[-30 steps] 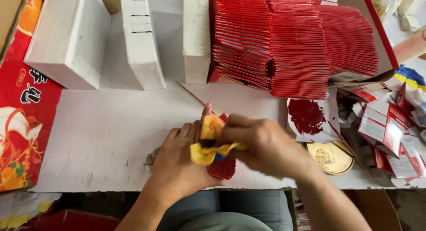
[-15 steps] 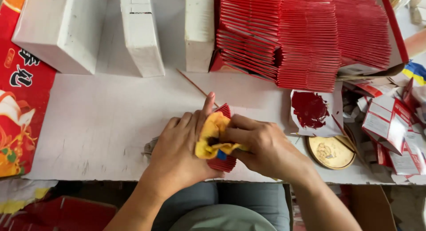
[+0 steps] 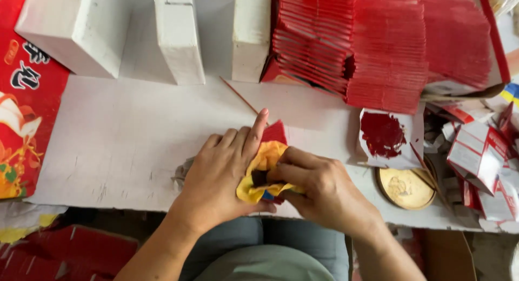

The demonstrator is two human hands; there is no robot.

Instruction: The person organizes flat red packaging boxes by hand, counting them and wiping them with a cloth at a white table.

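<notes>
Yellow crumpled cloth (image 3: pixel 264 170), soft and light, pinched between left hand (image 3: pixel 219 175) and right hand (image 3: pixel 319 189), over a red folded paper piece (image 3: pixel 274 133) on white board (image 3: pixel 124 146). Likely limp and easily bunched; best gripped at the gathered edges nearest the fingertips.

White boxes (image 3: pixel 178 35) rear — red packets (image 3: pixel 389 48) right.
</notes>
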